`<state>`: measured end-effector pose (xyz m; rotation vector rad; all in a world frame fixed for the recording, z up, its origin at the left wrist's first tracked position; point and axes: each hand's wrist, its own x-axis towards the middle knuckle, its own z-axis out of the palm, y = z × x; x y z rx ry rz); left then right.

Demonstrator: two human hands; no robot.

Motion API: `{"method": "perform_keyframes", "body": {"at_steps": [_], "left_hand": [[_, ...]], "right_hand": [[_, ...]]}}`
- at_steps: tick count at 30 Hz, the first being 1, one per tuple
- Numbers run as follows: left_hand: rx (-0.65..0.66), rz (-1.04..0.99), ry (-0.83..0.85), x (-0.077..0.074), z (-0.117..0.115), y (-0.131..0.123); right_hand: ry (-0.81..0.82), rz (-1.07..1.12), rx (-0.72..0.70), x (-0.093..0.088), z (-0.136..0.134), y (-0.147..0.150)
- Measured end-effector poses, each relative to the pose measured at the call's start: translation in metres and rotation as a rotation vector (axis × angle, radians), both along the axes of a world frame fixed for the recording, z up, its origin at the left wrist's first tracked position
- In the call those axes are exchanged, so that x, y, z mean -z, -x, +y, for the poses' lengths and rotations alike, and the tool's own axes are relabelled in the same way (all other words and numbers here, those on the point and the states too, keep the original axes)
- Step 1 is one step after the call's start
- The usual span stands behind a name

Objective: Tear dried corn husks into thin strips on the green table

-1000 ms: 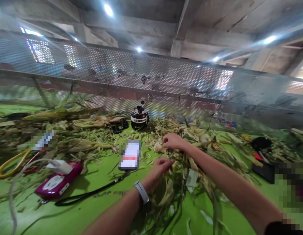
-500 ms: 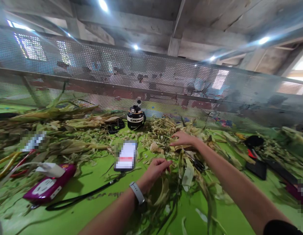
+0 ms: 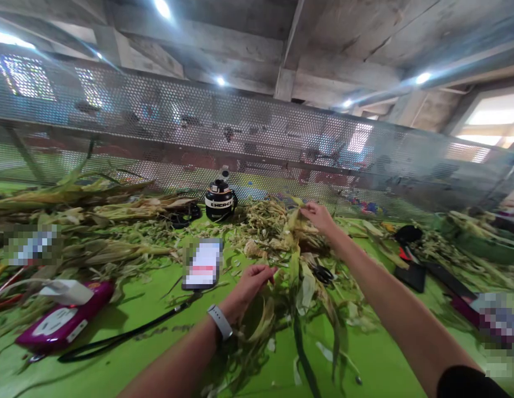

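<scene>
My right hand (image 3: 317, 217) pinches the top of a long yellow-green husk strip (image 3: 295, 243), lifted above the pile of husk scraps (image 3: 265, 221). Its lower end runs down toward the green table's front. My left hand (image 3: 257, 278), with a grey band on the wrist, is closed at the near side of the pile; what its fingertips hold, if anything, is too small to name. Black-handled scissors (image 3: 323, 273) lie among the husks below my right forearm. Pale husk pieces (image 3: 306, 290) lie between my two arms.
A phone (image 3: 203, 264) with a black strap, a purple power strip (image 3: 63, 320) and a black jug (image 3: 219, 202) stand or lie to the left. Long husks (image 3: 82, 199) heap at far left. A perforated metal screen (image 3: 248, 132) rises behind. A black case (image 3: 411, 275) lies right.
My right hand has risen and now grips a husk strip, pulled up from the pile. My left hand remains closed near the same spot. The view has shifted slightly to the right.
</scene>
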<state>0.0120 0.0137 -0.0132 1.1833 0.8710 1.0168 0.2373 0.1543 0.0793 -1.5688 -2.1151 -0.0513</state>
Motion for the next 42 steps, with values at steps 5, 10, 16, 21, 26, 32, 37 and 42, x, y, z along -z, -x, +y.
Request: {"method": "perform_keyframes", "body": {"at_steps": [5,10,16,21,26,32,37,42], "left_hand": [[-0.013,0.013,-0.015,0.001,0.0,0.001],[-0.012,0.051,-0.004,-0.001,-0.002,0.001],[-0.019,0.029,0.012,0.0,-0.002,0.001],[-0.021,0.051,-0.005,0.001,0.0,0.001],[-0.027,0.068,-0.026,0.003,0.002,0.002],[-0.028,0.039,-0.028,0.008,0.003,0.002],[-0.082,-0.074,0.016,0.003,0.002,0.001],[0.047,-0.264,0.081,-0.005,-0.002,-0.001]], "right_hand": [[0.033,-0.102,0.014,-0.013,-0.008,-0.014],[0.093,-0.295,0.012,-0.026,-0.017,-0.022],[0.098,-0.452,0.083,-0.018,-0.027,-0.029],[0.148,-0.571,-0.035,0.009,-0.038,-0.02],[0.188,-0.639,-0.121,0.025,-0.048,-0.013],[0.014,-0.571,-0.075,-0.013,-0.046,-0.029],[-0.45,-0.445,-0.35,-0.021,-0.069,-0.011],[-0.612,-0.418,-0.59,0.012,-0.108,0.029]]}}
